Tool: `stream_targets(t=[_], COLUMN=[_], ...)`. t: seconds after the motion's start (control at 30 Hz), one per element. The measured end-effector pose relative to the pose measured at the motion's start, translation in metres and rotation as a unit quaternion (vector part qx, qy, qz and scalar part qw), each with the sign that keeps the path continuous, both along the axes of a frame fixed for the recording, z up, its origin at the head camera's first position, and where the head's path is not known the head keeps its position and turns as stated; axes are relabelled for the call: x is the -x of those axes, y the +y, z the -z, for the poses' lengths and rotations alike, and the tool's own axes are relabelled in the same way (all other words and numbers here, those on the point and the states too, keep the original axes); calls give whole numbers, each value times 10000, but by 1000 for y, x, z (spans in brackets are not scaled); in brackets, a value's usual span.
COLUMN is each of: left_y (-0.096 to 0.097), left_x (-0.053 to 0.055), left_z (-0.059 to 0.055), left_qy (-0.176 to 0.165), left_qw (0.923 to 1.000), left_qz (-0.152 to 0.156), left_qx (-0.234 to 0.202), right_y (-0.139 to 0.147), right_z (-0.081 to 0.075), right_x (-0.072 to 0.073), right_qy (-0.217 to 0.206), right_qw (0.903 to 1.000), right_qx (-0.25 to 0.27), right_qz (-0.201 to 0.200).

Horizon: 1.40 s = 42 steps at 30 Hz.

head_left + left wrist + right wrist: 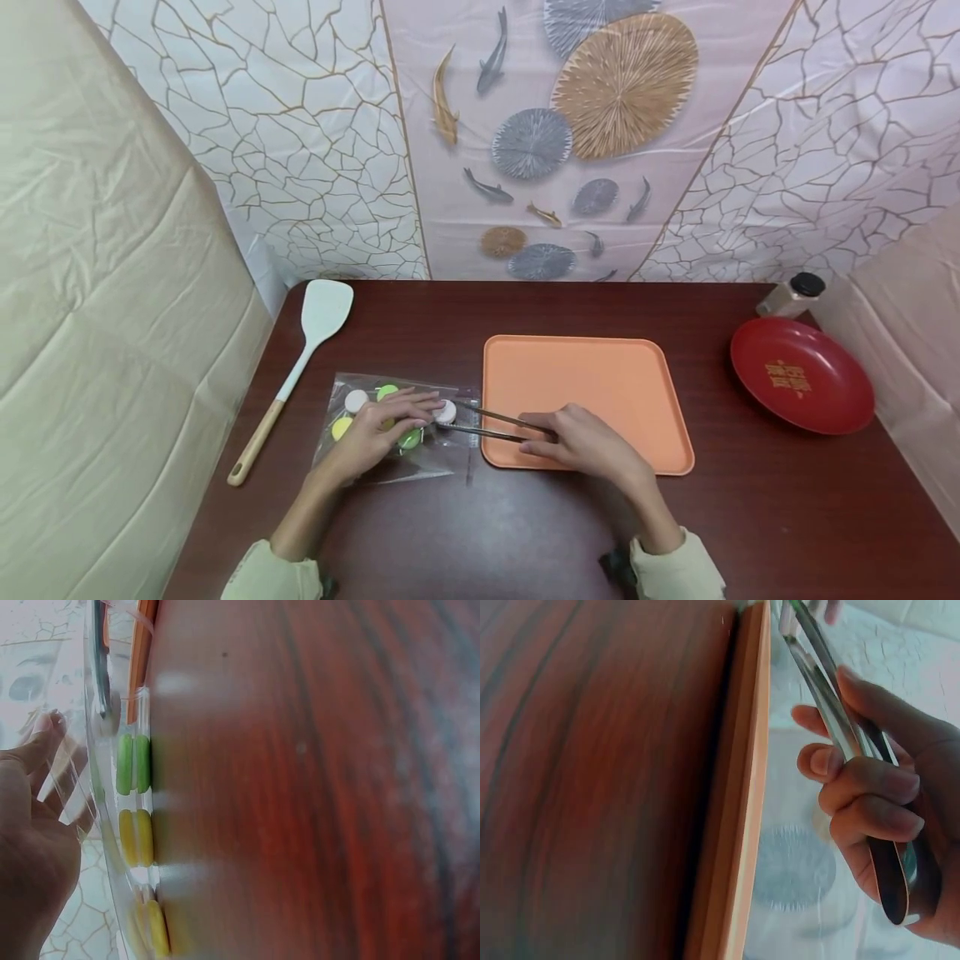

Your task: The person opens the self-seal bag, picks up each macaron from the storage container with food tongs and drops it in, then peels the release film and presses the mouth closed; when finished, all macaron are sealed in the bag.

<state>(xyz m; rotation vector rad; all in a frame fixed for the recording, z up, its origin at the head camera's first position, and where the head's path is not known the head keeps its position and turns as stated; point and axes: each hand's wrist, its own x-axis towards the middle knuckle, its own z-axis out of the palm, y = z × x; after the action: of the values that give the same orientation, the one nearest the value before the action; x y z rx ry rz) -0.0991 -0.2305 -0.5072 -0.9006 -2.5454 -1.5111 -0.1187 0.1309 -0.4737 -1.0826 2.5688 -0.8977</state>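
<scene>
Head view shows your right hand (576, 439) gripping metal tongs (495, 435), whose tips stand on either side of a white macaron (446, 412) at the right of a clear bag (442, 460), on the left of the tabletop (487, 537). Your left hand (367, 435) reaches over the bag; from its wrist view, thumb and fingers appear to pinch the loose film. Whether the tips sit fully inside the film, you cannot tell from here.

Squeeze too hard and the macaron could crack, since its shells look brittle; too lightly and the slick metal may let it slip or roll. The film could snag on the tips, or slide along and drag the other macarons, if your left hand eases off. The bag's right edge lies right by the tray (588, 379), so its raised rim might catch a low tong tip.

The macarons are round, paired discs, green (410, 440) and yellow (341, 428) among them. The film is thin and creased, the tray smooth orange with rounded corners, the tabletop glossy and wood-grained.
</scene>
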Motion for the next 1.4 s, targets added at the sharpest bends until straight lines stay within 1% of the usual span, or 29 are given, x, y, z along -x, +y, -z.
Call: stream_targets(t=[0.07, 0.13, 0.2, 0.23, 0.27, 0.3, 0.33, 0.4, 0.5, 0.53, 0.6, 0.63, 0.7, 0.8, 0.83, 0.87, 0.9, 0.93, 0.97, 1.03, 1.07, 1.1, 1.13, 1.17, 1.23, 1.27, 1.3, 1.33, 1.4], left_y=[0, 0, 0, 0, 0, 0, 0, 1, 1, 1, 1, 1, 1, 2, 1, 1, 1, 0, 0, 0, -1, -1, -1, -1, 0, 0, 1, 3, 6], left_x=[1, 1, 2, 2, 2, 2, 2, 2, 3, 3, 3, 3, 2, 2, 2, 2, 2, 4, 5, 7, 10, 12, 15, 16, 20, 23, 25, 26, 31], left_z=[1, 2, 2, 2, 2, 2, 1, 0, 0, -1, -1, -2, -3, -2, -2, -1, 0, 5, 8, 13, 19, 25, 30, 28, 34, 36, 34, 30, 27], left_qy=[43, 79, 85, 58, 30, 6, 0, 4, 6, 1, -33, -57, -112, -133, -127, -106, -45, 121, 259, 566, 700, 834, 925, 934, 890, 748, 609, 439, 113], left_qw=[10000, 9999, 9999, 10000, 10000, 10000, 10000, 10000, 10000, 10000, 10000, 10000, 9999, 9999, 9999, 9998, 9998, 9997, 9994, 9977, 9966, 9954, 9943, 9939, 9940, 9950, 9955, 9954, 9932], left_qz=[29, 52, 54, 58, 54, 48, 42, 46, 40, 35, 10, -4, -40, -4, 8, 18, 36, 118, 153, 236, 281, 326, 353, 344, 198, 91, -33, -159, -409], left_qx=[-37, -42, -21, -23, -29, -34, -31, -30, 11, 32, 69, 81, 91, 96, 110, 139, 168, 171, 198, 289, 322, 353, 396, 476, 611, 657, 723, 833, 1081], right_y=[-5, -10, -16, -21, -25, -29, -34, -41, -49, -52, -55, -56, -57, -52, -49, -44, -38, -30, -21, 0, 13, 28, 43, 58, 90, 105, 120, 134, 157], right_z=[21, 43, 60, 64, 68, 67, 70, 70, 69, 72, 72, 66, 63, 56, 47, 42, 31, 16, 1, -29, -38, -45, -50, -53, -56, -55, -54, -51, -45], right_x=[6, 12, 17, 18, 19, 19, 19, 19, 18, 18, 18, 15, 15, 11, 7, 5, 0, -6, -12, -25, -31, -36, -42, -47, -56, -59, -62, -65, -68], right_qy=[225, 500, 731, 725, 807, 845, 829, 727, 562, 505, 520, 595, 530, 514, 485, 326, 335, 341, 295, 70, -52, -97, -134, -123, -11, 26, 52, 41, -150], right_qw=[9997, 9986, 9972, 9971, 9964, 9961, 9960, 9965, 9966, 9963, 9959, 9949, 9952, 9959, 9963, 9968, 9970, 9971, 9972, 9965, 9951, 9934, 9905, 9863, 9750, 9679, 9604, 9522, 9369], right_qx=[103, 94, 21, -3, -27, -120, -146, -153, -337, -369, -422, -521, -505, -296, -232, -148, -114, -88, -114, -233, -331, -353, -401, -487, -574, -623, -656, -725, -835], right_qz=[70, 128, 159, 227, 241, 240, 296, 391, 510, 584, 615, 633, 642, 678, 678, 711, 695, 674, 676, 796, 932, 1083, 1307, 1571, 2148, 2434, 2707, 2966, 3391])
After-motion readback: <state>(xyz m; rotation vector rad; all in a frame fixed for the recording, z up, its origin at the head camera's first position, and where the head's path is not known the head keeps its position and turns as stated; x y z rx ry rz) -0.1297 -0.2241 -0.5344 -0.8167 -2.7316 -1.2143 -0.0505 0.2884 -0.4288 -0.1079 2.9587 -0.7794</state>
